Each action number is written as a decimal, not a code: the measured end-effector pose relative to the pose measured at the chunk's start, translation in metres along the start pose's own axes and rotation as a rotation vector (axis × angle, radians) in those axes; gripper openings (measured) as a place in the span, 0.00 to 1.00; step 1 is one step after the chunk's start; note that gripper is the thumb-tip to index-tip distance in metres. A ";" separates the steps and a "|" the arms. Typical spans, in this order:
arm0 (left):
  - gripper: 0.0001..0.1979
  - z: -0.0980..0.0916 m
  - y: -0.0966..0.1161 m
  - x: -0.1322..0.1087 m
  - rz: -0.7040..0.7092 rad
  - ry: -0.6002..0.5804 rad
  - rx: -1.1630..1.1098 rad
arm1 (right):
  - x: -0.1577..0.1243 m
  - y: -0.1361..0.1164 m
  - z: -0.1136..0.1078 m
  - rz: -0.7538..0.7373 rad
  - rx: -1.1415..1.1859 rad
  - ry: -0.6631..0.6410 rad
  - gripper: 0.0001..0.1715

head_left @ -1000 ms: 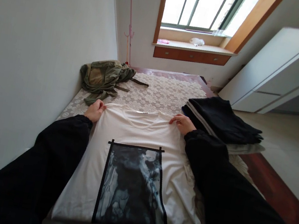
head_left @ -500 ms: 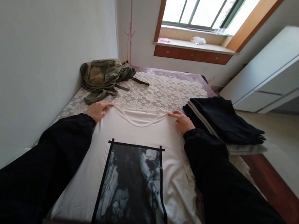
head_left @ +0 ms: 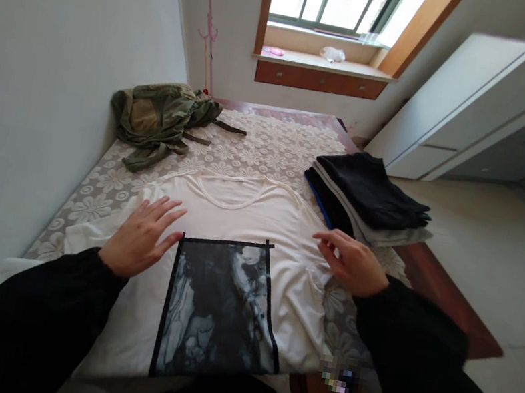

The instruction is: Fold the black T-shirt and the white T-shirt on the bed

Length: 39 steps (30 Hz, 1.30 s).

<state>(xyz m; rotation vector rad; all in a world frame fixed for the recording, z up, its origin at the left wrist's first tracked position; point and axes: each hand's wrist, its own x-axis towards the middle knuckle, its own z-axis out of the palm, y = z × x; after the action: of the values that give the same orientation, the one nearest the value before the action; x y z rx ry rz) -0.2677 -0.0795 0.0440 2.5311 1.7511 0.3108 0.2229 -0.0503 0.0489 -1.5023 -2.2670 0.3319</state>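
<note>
Seemingly mid-straightening: left hand [head_left: 143,236] empty, fingers spread, over a white graphic T-shirt [head_left: 223,271]; right hand [head_left: 353,261] curled, grip unclear; further smoothing calls for light palms.

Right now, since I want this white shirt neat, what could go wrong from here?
The white shirt is wrinkled to the right of its dark print, so creases might set there. The folded clothes lie near the right edge of the table, not far from the right hand, so a careless sweep could perhaps nudge them off.
</note>
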 end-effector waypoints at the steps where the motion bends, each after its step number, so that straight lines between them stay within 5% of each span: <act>1: 0.32 0.006 0.007 -0.014 0.019 -0.016 -0.008 | -0.021 0.004 -0.004 0.089 -0.019 0.006 0.18; 6: 0.41 0.039 0.022 -0.053 0.026 -0.063 0.063 | -0.093 0.027 -0.003 0.289 -0.095 0.043 0.19; 10: 0.42 0.039 0.020 -0.051 0.019 -0.111 0.101 | -0.094 0.032 0.010 0.235 -0.122 0.014 0.30; 13: 0.42 0.030 0.033 -0.046 0.028 -0.164 0.049 | -0.079 0.037 0.016 0.275 -0.252 -0.039 0.28; 18: 0.34 0.023 0.101 -0.034 0.317 -0.261 -0.239 | -0.066 0.043 0.016 0.366 -0.355 0.010 0.21; 23: 0.31 0.027 0.183 0.021 0.449 -0.258 -0.532 | -0.068 0.031 0.010 0.365 -0.235 0.185 0.17; 27: 0.29 0.043 0.240 0.072 0.382 -0.292 -0.657 | -0.061 0.013 0.009 0.207 0.147 0.279 0.11; 31: 0.24 0.064 0.277 0.086 0.342 -0.266 -0.795 | -0.042 -0.002 0.011 0.093 0.389 0.284 0.13; 36: 0.18 0.085 0.283 0.083 -0.023 -0.235 -1.265 | -0.022 -0.005 0.021 0.054 0.800 0.125 0.37; 39: 0.19 0.090 0.277 0.082 -0.249 -0.276 -1.602 | -0.019 -0.001 0.031 0.104 1.018 0.029 0.33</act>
<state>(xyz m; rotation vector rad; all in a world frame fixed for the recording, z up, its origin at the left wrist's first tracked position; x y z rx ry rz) 0.0322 -0.0954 0.0096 1.0973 0.9001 0.8283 0.2147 -0.0670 0.0181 -1.0256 -1.5384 1.2432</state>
